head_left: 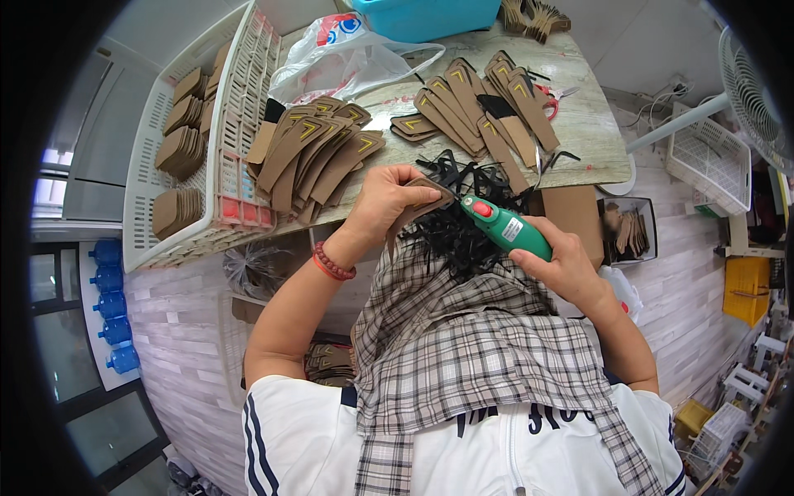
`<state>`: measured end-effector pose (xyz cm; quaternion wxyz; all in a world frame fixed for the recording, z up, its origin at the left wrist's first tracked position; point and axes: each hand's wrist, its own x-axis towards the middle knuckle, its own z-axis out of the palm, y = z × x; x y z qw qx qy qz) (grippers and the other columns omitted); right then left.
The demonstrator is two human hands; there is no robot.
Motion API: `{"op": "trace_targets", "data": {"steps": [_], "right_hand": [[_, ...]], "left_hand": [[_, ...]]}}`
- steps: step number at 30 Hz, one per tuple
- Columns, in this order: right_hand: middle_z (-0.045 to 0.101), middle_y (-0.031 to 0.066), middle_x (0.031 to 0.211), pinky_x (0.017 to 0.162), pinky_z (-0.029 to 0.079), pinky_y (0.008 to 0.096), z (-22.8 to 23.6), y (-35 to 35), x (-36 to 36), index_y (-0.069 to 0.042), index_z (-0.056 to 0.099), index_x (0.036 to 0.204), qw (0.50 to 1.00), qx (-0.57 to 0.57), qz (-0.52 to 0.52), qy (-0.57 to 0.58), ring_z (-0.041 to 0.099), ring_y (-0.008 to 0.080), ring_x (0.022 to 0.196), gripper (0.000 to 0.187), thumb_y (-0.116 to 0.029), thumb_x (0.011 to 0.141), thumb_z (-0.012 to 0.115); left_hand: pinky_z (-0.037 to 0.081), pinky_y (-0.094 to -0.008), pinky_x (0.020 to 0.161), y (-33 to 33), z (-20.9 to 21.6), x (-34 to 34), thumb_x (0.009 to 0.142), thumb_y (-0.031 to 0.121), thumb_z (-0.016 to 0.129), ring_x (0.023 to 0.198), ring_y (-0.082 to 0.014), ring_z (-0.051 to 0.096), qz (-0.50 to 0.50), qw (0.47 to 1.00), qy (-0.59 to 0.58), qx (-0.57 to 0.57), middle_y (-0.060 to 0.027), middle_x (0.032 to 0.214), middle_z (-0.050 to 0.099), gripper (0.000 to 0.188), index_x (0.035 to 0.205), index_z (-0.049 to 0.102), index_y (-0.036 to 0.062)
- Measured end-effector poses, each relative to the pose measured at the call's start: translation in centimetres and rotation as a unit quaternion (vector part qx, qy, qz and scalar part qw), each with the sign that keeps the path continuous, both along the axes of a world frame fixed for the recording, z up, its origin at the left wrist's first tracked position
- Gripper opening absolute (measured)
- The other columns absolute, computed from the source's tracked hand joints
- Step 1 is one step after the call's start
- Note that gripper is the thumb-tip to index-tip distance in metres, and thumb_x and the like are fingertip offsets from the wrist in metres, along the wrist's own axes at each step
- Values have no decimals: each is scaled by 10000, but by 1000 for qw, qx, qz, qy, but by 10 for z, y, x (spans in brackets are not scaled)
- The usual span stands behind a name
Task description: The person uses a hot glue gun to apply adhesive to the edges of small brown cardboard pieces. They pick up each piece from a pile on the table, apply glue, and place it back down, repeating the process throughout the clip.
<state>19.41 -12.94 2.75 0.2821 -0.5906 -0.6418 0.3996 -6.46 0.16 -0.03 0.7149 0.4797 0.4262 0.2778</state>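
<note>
**Green handheld tool (506, 226) brought up to a brown piece (413, 215)**

The step in hand looks like trimming along the edge of the brown piece: the tool's nose points at its rounded end, and a heap of black strips (463, 240), perhaps offcuts, lies just below on the plaid apron (471, 360). The next move seems to call for a steady hold on the piece and a careful pass of the nose along its border, with the left fingertips clear of it.

The left hand (387, 202) pinches the brown piece, thumb on the near face and the other fingers behind it. The rounded end juts past the thumb tip toward the tool, while the rest slants down below the hand. The right hand (558, 252) is wrapped around the tool's green body, behind its red button. Whether the nose touches the edge or sits just beside it, I cannot tell.

The piece is held above the lap, in front of the counter (591, 136), where more brown pieces (318, 157) with yellow marks lie in overlapping piles.
</note>
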Motion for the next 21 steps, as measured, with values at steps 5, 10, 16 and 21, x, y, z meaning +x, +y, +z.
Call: {"op": "trace_targets", "data": {"steps": [5,10,16,21], "right_hand": [[654,207,881,700,526,380,2,0,0,-14,557,1152,1000,2,11,1,673,358,792,470,-288,810,726],[659,205,893,712,531,380,4,1,-1,-18,553,1163,1000,9,23,4,676,354,801,476,-284,809,727],[660,200,889,710,529,374,3,3,-2,-28,553,1175,999,12,33,9,678,335,786,479,-294,813,720],[662,197,868,704,528,375,4,11,-8,-42,552,1188,999,-9,31,5,680,330,782,493,-316,814,718]], "left_hand": [[503,-197,617,1,5,0,767,4,737,669,-74,621,-29,999,24,-14,-54,789,676,110,830,648,-14],[512,-203,615,1,10,2,753,-5,744,667,-87,632,-46,997,23,-54,-69,786,679,122,830,650,-16],[520,-202,595,3,12,5,747,-12,744,654,-102,640,-86,991,17,-99,-70,753,668,119,795,635,-4],[576,-239,702,6,1,5,733,-47,738,705,-140,672,-99,989,30,-106,-95,797,666,148,812,618,-15]]}}
